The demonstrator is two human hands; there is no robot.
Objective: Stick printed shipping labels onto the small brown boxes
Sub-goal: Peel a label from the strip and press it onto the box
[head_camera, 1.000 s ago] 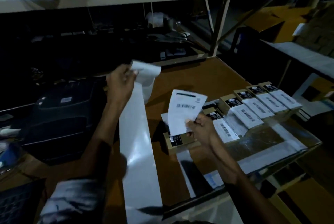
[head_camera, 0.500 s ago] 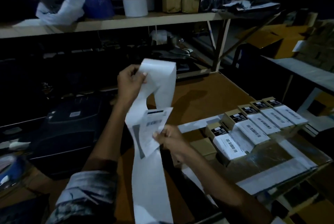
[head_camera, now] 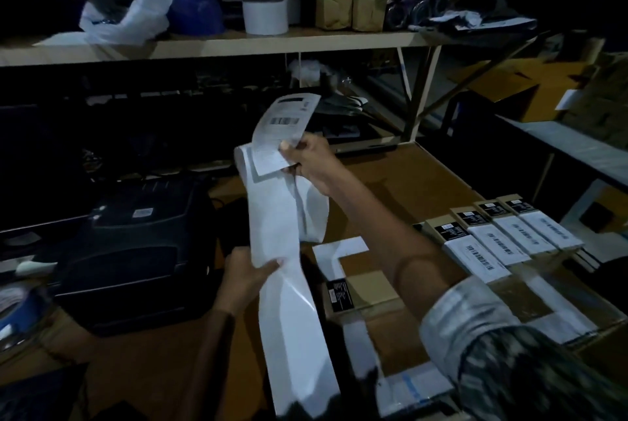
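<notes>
A long white strip of label backing paper (head_camera: 282, 227) runs from the middle of the view down to the bottom edge. My left hand (head_camera: 246, 276) grips the strip partway down. My right hand (head_camera: 306, 157) is raised above it and pinches a printed shipping label (head_camera: 285, 128) with a barcode, peeled up from the strip's top end. One small brown box (head_camera: 356, 295) with a black sticker lies bare on the table below my right forearm. A row of several small brown boxes (head_camera: 492, 240) with white labels on them stands to the right.
A black label printer (head_camera: 136, 250) sits left of the strip. The wooden table (head_camera: 401, 176) carries taped white patches. A shelf (head_camera: 238, 43) behind holds a white label roll (head_camera: 265, 14), plastic bags and brown packages. A second bench stands at the far right.
My right hand rose from low by the strip to above it, lifting the printed label up. My left hand dropped from the strip's top to grip it lower down.
</notes>
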